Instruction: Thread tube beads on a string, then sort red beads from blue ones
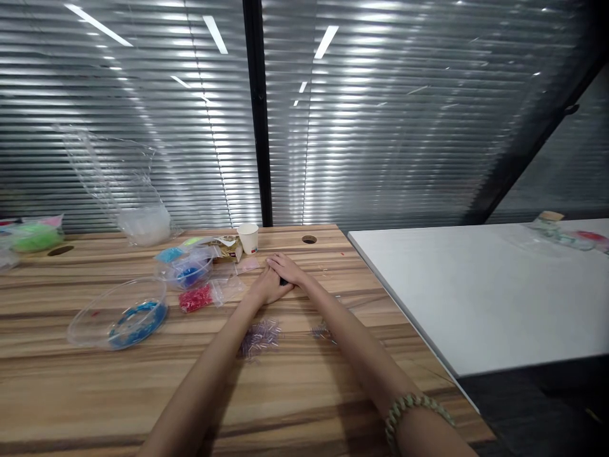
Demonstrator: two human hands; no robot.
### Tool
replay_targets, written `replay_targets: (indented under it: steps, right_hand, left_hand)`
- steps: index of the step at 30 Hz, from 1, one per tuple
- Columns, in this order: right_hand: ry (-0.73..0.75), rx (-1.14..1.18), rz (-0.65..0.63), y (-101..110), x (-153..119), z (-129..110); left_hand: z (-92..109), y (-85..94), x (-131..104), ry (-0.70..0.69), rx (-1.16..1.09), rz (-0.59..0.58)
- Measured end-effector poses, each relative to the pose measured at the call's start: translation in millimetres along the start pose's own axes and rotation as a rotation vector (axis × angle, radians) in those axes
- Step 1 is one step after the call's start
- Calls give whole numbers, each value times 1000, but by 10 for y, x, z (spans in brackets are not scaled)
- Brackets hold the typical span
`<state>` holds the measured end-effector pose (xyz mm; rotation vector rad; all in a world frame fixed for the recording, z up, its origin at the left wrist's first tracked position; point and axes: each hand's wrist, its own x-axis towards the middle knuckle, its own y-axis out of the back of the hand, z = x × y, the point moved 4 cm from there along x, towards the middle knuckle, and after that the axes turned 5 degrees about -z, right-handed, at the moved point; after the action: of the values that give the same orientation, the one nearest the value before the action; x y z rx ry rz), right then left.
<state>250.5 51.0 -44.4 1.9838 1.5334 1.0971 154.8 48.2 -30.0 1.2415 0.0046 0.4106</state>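
Both my hands reach out over the wooden table and meet near its far side. My left hand (pixel 271 288) is partly covered, with its thumb beside a small black thing (pixel 284 281) whose kind I cannot make out. Laid across the left fingers, my right hand (pixel 289 269) has its fingers stretched out flat. Closer to me, a pile of pale purple tube beads (pixel 261 337) lies beside my left forearm. Another small group of greyish beads (pixel 323 331) shows by the right forearm, which partly hides it.
A clear round lid (pixel 85 324) holds blue bead strings (pixel 143 322). Nearby are a bag of red beads (pixel 196 298), a plastic bowl (pixel 166 273), a paper cup (pixel 248 238) and a tall clear bag (pixel 147 222). To the right stands a white table (pixel 428 285); blinds hang behind.
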Motion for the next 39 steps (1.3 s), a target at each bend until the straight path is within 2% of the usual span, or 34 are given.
replay_targets:
  steps: [10, 20, 32, 39]
  right_hand:
    - [-17, 50, -2, -29, 42, 67]
    - [-24, 88, -1, 121, 8, -88]
    - [-48, 150, 63, 168, -60, -124]
    - [-49, 141, 86, 181, -75, -186]
  left_hand:
    - [-16, -1, 46, -4, -20, 18]
    - [-16, 13, 78, -37, -39, 6]
    - [-3, 11, 56, -39, 10, -24]
    - [-16, 24, 29, -33, -28, 9]
